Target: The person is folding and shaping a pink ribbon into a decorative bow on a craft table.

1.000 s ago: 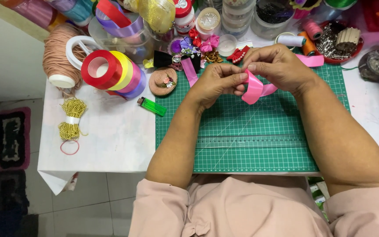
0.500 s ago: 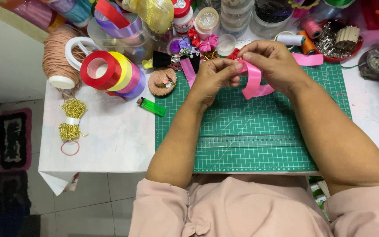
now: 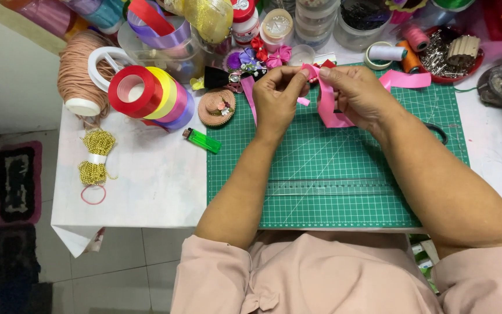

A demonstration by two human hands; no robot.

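Note:
Both hands meet above the far part of a green cutting mat (image 3: 344,174). My left hand (image 3: 277,99) pinches the top of a folded pink ribbon (image 3: 327,110) between thumb and fingers. My right hand (image 3: 361,96) grips the same ribbon from the right, and its loop hangs below my fingers. A loose pink ribbon strip (image 3: 405,79) lies on the mat beyond my right hand. Another pink strip (image 3: 249,97) lies left of my left hand.
Rolls of red, yellow and purple tape (image 3: 149,96), a peach cord spool (image 3: 79,72), a green lighter (image 3: 201,140), a small straw hat (image 3: 216,107) and gold bead chain (image 3: 96,164) lie left. Jars, thread spools and a red dish of clips (image 3: 448,52) crowd the back edge.
Both hands have lifted the pink ribbon slightly toward the far edge of the mat, and the fingers have shifted along its fold.

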